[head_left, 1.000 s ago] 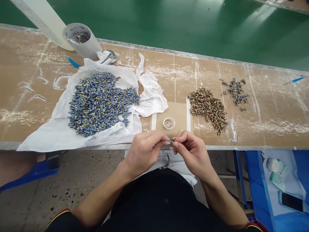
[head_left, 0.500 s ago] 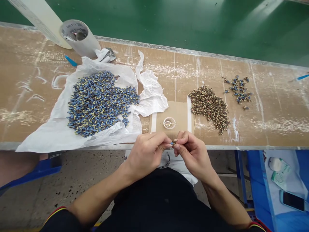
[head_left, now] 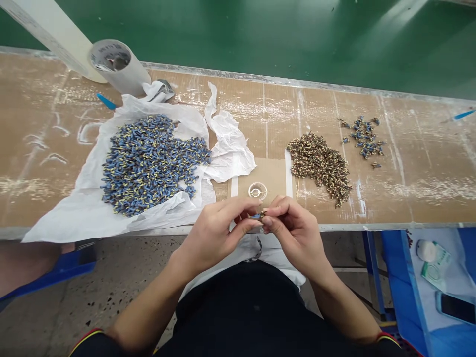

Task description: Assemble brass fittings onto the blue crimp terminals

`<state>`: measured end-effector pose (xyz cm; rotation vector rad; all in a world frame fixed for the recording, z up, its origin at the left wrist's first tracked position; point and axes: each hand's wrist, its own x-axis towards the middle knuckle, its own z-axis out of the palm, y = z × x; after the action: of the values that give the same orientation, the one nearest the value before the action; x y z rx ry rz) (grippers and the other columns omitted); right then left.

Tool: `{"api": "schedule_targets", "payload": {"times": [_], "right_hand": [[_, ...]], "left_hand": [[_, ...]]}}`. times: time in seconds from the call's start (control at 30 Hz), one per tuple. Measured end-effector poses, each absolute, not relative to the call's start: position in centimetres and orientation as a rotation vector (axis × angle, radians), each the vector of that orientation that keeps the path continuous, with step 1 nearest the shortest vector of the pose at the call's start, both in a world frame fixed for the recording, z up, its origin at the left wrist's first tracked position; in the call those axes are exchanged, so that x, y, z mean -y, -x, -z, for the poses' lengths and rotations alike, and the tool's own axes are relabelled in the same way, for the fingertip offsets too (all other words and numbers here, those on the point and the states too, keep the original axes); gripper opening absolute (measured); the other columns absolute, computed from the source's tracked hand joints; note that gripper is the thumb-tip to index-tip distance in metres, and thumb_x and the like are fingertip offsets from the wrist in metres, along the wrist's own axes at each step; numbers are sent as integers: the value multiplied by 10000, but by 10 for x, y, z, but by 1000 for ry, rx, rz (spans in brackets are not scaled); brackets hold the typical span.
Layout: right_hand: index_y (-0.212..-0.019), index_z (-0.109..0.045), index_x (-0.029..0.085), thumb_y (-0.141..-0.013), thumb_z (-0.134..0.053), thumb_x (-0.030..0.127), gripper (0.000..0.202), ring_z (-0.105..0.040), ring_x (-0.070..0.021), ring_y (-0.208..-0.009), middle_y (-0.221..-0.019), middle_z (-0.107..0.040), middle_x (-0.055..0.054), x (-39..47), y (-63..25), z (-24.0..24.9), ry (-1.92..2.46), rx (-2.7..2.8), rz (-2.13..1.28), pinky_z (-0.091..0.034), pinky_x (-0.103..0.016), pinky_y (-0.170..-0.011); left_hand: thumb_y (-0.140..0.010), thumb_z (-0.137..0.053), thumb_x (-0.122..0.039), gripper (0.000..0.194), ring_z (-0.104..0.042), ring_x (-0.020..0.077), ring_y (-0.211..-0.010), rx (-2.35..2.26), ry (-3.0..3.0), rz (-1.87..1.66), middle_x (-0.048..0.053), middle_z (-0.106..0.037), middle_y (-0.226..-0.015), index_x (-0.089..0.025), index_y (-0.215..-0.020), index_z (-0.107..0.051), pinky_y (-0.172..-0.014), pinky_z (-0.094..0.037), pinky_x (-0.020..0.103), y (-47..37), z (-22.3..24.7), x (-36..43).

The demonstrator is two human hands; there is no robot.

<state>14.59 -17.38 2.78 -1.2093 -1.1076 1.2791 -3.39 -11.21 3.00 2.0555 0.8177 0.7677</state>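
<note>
Left hand [head_left: 213, 228] and right hand [head_left: 297, 233], fingertips closed from opposite sides on a small blue piece [head_left: 256, 216], just nearer the wearer than the clear round cup [head_left: 250, 196] — held thus, presumably, for steadiness. Left of the cup, stubby blue-and-yellow pieces [head_left: 148, 166] are heaped on creased white paper [head_left: 55, 218], apparently for containment; right of the cup, knobbly brown-and-cream pieces [head_left: 318, 161] are piled on glossy, taped cardboard [head_left: 282, 124].

Pile [head_left: 148, 166] blue w/ yellow bits; tabletop [head_left: 178, 119] brown; surface [head_left: 241, 39] behind, green; shirt [head_left: 260, 307] black.
</note>
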Motion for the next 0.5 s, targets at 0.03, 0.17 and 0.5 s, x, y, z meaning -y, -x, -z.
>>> {"api": "schedule_targets", "payload": {"times": [0.03,0.17,0.5], "right_hand": [[-881,-585,218,-930,-616,222,58,-565,-123,-706,-814,-548,2,174,-146,-28,1225,1120,-1256,-486,-275,-649],[-889,-594,223,-931,-612,235,47,-577,-141,-727,-815,-561,-11,176,-147,-26,1295,1171,-1170,-494,-289,-655],[-1028,-593,232,-931,-626,296,122,-618,-122,-695,-848,-630,-6,179,-144,-18,1250,1048,-1336,-533,-269,-650]], "left_hand": [[-918,-625,-177,236,-665,122,-795,-818,-2032,-724,47,-716,-986,-165,-1152,-603,-719,-511,215,35,-30,112],[-973,-521,-189,175,-653,144,-860,-770,-1978,-603,50,-702,-982,-170,-1122,-611,-759,-492,239,37,-28,117],[-992,-442,-187,238,-577,108,-623,-730,-2066,-711,10,-655,-728,-161,-824,-608,-594,-419,216,31,-15,116]]}}
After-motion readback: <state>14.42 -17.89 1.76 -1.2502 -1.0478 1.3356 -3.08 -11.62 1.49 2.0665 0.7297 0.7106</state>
